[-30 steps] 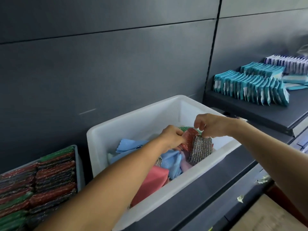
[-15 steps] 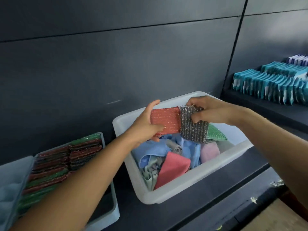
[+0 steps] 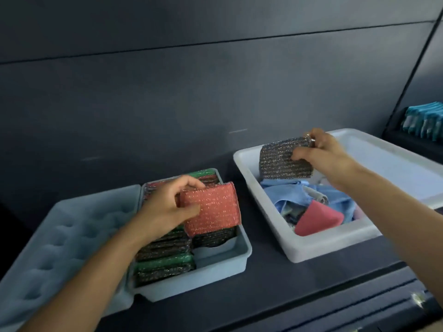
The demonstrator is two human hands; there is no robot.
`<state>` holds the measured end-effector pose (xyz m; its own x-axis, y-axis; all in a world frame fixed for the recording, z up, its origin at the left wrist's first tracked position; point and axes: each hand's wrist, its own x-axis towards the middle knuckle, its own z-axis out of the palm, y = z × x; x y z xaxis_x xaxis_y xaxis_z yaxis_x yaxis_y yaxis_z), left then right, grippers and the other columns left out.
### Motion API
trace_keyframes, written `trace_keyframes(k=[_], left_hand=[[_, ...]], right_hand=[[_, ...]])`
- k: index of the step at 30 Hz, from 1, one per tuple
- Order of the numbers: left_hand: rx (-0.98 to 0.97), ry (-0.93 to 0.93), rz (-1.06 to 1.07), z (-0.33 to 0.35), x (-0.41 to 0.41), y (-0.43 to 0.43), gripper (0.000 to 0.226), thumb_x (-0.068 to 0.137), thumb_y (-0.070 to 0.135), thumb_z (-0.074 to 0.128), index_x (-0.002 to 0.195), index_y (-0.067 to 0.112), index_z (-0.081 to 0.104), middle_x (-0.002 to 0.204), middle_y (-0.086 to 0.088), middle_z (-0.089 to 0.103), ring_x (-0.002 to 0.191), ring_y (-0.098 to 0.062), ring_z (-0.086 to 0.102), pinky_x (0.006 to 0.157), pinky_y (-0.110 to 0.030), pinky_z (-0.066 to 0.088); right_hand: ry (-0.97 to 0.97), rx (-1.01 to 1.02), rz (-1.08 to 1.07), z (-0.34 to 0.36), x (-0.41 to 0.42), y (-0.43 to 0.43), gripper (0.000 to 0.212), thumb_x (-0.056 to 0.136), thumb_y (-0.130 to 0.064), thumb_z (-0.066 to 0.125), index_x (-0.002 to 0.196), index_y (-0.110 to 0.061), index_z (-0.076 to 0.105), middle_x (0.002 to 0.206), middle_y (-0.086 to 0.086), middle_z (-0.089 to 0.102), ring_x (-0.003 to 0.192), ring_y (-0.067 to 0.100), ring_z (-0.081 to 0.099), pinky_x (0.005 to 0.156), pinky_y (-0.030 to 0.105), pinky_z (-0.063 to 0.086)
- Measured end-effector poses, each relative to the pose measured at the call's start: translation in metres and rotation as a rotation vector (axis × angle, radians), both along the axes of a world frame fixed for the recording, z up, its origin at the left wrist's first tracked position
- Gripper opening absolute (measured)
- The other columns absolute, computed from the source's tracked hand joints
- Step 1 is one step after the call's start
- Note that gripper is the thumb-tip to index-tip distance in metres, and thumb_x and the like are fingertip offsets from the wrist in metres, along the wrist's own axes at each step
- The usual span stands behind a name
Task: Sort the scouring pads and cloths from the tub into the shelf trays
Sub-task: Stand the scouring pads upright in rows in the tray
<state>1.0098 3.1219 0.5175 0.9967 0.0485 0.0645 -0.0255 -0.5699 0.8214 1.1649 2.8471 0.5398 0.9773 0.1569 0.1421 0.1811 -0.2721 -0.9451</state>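
Red pad (image 3: pixel 212 208) pinched in left hand (image 3: pixel 165 212), above pad tray (image 3: pixel 223 264) stacked with pads; grey pad (image 3: pixel 285 159) gripped by right hand (image 3: pixel 323 154) over white tub (image 3: pixel 299 250); cloths (image 3: pixel 309 204) inside tub; foam tray (image 3: pixel 64 236) at left.

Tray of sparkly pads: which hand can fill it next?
Probably left: the left hand holds the red pad above the tray; the right hand holds the grey pad over the tub.

Shelf (image 3: pixel 239 298): tub (image 3: pixel 299 254), tray (image 3: pixel 206 274).
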Motion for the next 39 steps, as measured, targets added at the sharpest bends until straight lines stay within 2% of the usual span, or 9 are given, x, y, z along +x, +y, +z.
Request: trace_keyframes(k=[3, 5, 9, 15, 19, 24, 28, 34, 39], left_hand=[[0.167, 0.071, -0.106, -0.006, -0.006, 0.005, 0.035, 0.081, 0.007, 0.071, 0.101, 0.033, 0.061, 0.095, 0.005, 0.067, 0.080, -0.012, 0.064, 0.067, -0.028, 0.052], [0.342, 0.060, -0.092, -0.013, -0.007, 0.001, 0.034, 0.083, 0.015, 0.070, 0.103, 0.039, 0.058, 0.088, 0.009, 0.062, 0.061, -0.009, 0.053, 0.060, -0.025, 0.046], [0.521, -0.107, 0.037, -0.022, -0.006, -0.011, 0.026, 0.089, 0.021, 0.063, 0.110, 0.033, 0.054, 0.119, 0.029, 0.040, 0.103, 0.003, 0.041, 0.090, -0.017, 0.030], [0.599, -0.180, 0.002, -0.050, -0.009, -0.022, 0.020, 0.088, 0.016, 0.061, 0.092, 0.028, 0.045, 0.097, 0.018, 0.049, 0.091, -0.002, 0.052, 0.077, -0.014, 0.042], [0.796, -0.158, 0.005, -0.059, -0.004, -0.020, 0.028, 0.086, 0.033, 0.066, 0.111, 0.030, 0.054, 0.116, 0.019, 0.055, 0.112, -0.005, 0.050, 0.101, -0.024, 0.037], [0.568, -0.081, -0.056, -0.043, 0.002, -0.006, 0.016, 0.085, 0.036, 0.069, 0.100, 0.031, 0.064, 0.096, 0.021, 0.054, 0.090, 0.001, 0.054, 0.082, -0.020, 0.044], [0.739, -0.050, -0.100, -0.053, 0.003, -0.003, 0.010, 0.085, 0.038, 0.068, 0.093, 0.030, 0.068, 0.099, 0.018, 0.057, 0.092, 0.001, 0.048, 0.086, -0.024, 0.046], [0.314, 0.062, -0.097, -0.062, 0.011, 0.023, 0.010, 0.088, 0.013, 0.066, 0.090, 0.020, 0.072, 0.095, 0.010, 0.064, 0.093, -0.008, 0.059, 0.091, -0.034, 0.048], [0.055, 0.128, -0.162, -0.046, -0.005, 0.025, 0.049, 0.089, 0.056, 0.042, 0.103, 0.020, 0.072, 0.108, 0.019, 0.059, 0.100, 0.006, 0.054, 0.089, -0.019, 0.040]], right_hand=[[0.012, 0.093, -0.004, 0.000, -0.010, 0.014, 0.027, 0.076, 0.007, 0.064, 0.093, -0.013, 0.057, 0.077, 0.006, 0.061, 0.065, 0.015, 0.060, 0.064, 0.027, 0.051], [0.008, 0.169, 0.021, 0.002, -0.018, 0.020, 0.035, 0.079, 0.010, 0.061, 0.090, -0.022, 0.055, 0.074, 0.001, 0.060, 0.054, 0.005, 0.059, 0.053, 0.019, 0.051], [-0.016, 0.209, 0.115, 0.003, -0.032, 0.027, 0.038, 0.081, 0.009, 0.064, 0.102, -0.023, 0.060, 0.080, 0.000, 0.063, 0.062, 0.014, 0.060, 0.057, 0.033, 0.052], [-0.021, 0.199, 0.189, 0.000, -0.054, 0.040, 0.033, 0.079, 0.008, 0.069, 0.093, -0.019, 0.058, 0.078, 0.005, 0.063, 0.056, 0.020, 0.057, 0.048, 0.030, 0.053], [-0.038, 0.060, 0.194, -0.008, -0.063, 0.045, 0.026, 0.079, -0.003, 0.074, 0.087, -0.018, 0.055, 0.082, 0.002, 0.062, 0.055, 0.015, 0.048, 0.049, 0.028, 0.041], [-0.022, 0.110, 0.268, -0.006, -0.076, 0.045, 0.024, 0.081, 0.002, 0.070, 0.087, -0.012, 0.051, 0.079, 0.010, 0.067, 0.054, 0.019, 0.058, 0.050, 0.031, 0.053], [0.022, 0.043, 0.387, -0.013, -0.084, 0.051, 0.023, 0.080, 0.005, 0.071, 0.093, -0.009, 0.058, 0.082, 0.010, 0.069, 0.062, 0.017, 0.065, 0.060, 0.036, 0.059], [-0.138, -0.385, 0.524, -0.039, -0.096, 0.066, 0.016, 0.073, -0.011, 0.080, 0.078, -0.020, 0.067, 0.079, -0.008, 0.068, 0.070, 0.006, 0.059, 0.070, 0.024, 0.049], [-0.355, -0.812, 0.474, -0.052, -0.099, 0.082, 0.018, 0.075, -0.035, 0.075, 0.090, -0.033, 0.067, 0.100, -0.012, 0.063, 0.091, 0.009, 0.057, 0.083, 0.027, 0.047]])
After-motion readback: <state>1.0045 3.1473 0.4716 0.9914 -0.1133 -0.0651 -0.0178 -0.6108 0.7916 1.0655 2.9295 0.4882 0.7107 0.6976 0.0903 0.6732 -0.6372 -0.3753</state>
